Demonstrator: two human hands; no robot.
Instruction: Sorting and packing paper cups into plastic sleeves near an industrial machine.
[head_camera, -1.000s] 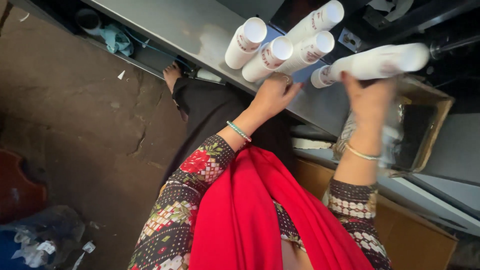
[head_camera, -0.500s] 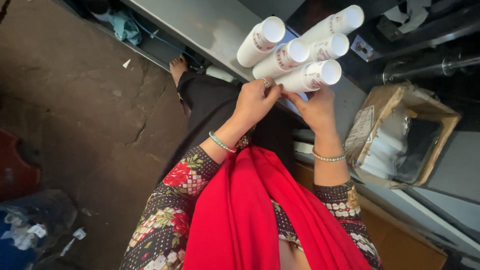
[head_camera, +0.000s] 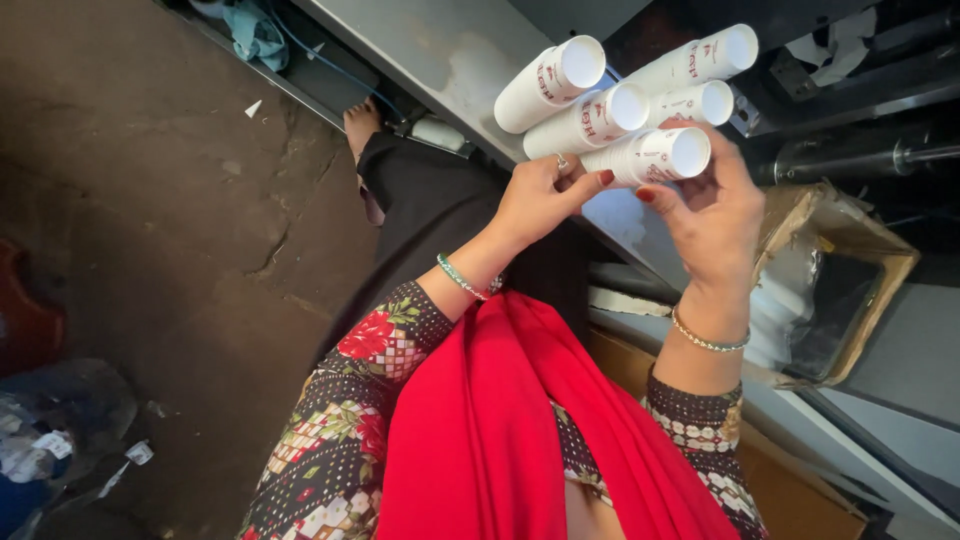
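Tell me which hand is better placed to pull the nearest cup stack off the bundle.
Probably the right hand: its fingers already wrap the nearest cup stack by its open end. The left hand sits under the bundle, seemingly steadying the other stacks, so freeing it looks riskier.

Cardboard box, teal cloth, cracked floor

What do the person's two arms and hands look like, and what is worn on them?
Both arms wear dark sleeves with a small dotted pattern, red flowers and checked patches, ending below the elbow. The left hand has a ring on one finger and a green and silver bangle at the wrist. The right hand has a thin pale beaded bracelet. The nails are painted red.
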